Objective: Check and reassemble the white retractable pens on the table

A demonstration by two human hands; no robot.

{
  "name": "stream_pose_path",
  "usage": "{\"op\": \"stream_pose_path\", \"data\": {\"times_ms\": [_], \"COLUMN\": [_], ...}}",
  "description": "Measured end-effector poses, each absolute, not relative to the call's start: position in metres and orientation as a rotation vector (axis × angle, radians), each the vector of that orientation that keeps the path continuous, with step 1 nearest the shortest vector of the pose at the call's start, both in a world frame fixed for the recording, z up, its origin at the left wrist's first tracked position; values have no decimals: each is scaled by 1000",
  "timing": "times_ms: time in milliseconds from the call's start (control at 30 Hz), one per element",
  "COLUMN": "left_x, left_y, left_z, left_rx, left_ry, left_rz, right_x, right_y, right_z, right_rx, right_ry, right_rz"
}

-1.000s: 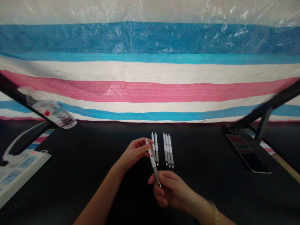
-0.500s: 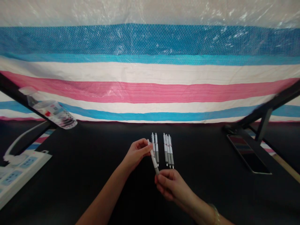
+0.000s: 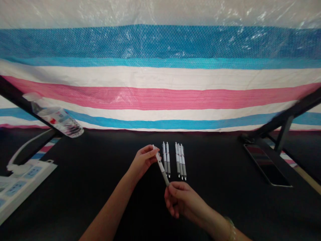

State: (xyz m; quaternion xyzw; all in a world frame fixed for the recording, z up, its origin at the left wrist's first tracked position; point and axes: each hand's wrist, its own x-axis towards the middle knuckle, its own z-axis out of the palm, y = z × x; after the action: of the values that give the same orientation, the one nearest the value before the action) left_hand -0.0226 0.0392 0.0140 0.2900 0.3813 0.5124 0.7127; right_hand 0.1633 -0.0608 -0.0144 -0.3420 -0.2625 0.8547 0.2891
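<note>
A white pen with a grey grip slants between my two hands, above the black table. My left hand pinches its upper, push-button end. The fingers of my right hand are closed on the grey lower end, hiding the tip. Just beyond lie more pens of the same kind: a pair close to my left fingers, and a group of three a little to the right. All of these lie with their grey grips towards me.
A smartphone lies at the right, beside a black metal support. At the left are a white power strip with a plugged-in cable and a clear plastic bottle. A striped plastic sheet hangs behind the table.
My left hand has shifted slightly left and up along with the pen's upper end, so the pen tilts more. My right hand has barely moved and still grips the lower end.
</note>
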Motion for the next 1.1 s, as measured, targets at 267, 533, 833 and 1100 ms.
{"op": "stream_pose_path", "data": {"times_ms": [267,533,833,1100], "left_x": [-22,-19,-19,-18], "left_y": [39,34,33,32], "left_z": [13,15,16,16], "left_rx": [625,651,682,702], "left_ry": [807,775,795,789], "left_rz": [1135,1072,1062,1036], "right_x": [165,165,167,167], "right_y": [-59,-61,-59,-61], "right_z": [-11,-16,-18,-8], "right_rx": [-811,-679,-771,-804], "right_ry": [-655,-659,-688,-706], "right_rz": [2339,2426,2407,2416]}}
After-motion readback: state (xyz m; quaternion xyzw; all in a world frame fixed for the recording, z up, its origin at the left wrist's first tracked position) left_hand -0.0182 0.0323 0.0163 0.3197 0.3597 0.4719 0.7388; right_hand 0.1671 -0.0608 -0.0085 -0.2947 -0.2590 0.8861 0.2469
